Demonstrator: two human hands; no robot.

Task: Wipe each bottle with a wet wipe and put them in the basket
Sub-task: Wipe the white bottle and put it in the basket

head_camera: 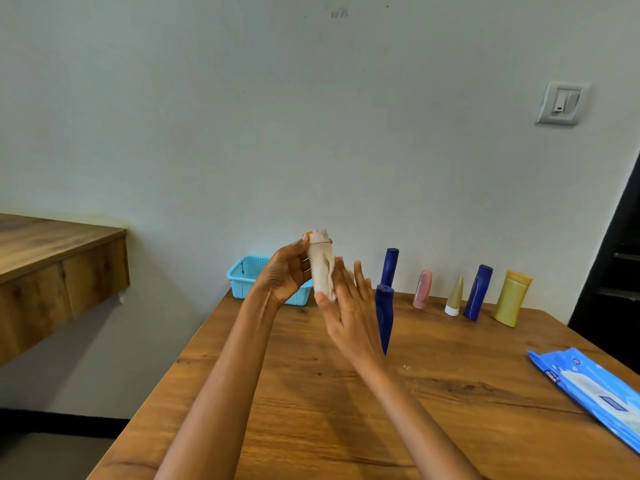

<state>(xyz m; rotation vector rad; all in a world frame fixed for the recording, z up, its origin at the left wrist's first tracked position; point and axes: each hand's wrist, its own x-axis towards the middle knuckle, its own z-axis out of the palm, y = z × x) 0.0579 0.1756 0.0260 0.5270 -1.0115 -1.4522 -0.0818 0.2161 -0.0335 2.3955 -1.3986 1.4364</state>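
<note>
Head view is showing the tabletop (311, 410) carrying a blue wipes packet (595, 393) right of the basket (242, 275), which is sitting at its far left corner. Left hand (287, 275) is gripping a wipe-wrapped bottle (320, 268) above the basket's right end; right hand (346, 306), fingers straight, is pressing the wipe (329, 282) against it. Five bottles (478, 292) are standing right of the basket.

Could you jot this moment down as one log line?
left hand grips wipe-wrapped pale bottle | right hand open, rubbing it | light blue plastic basket behind

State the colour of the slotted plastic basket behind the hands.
Light blue slotted plastic basket, clearest in the head view.
</note>
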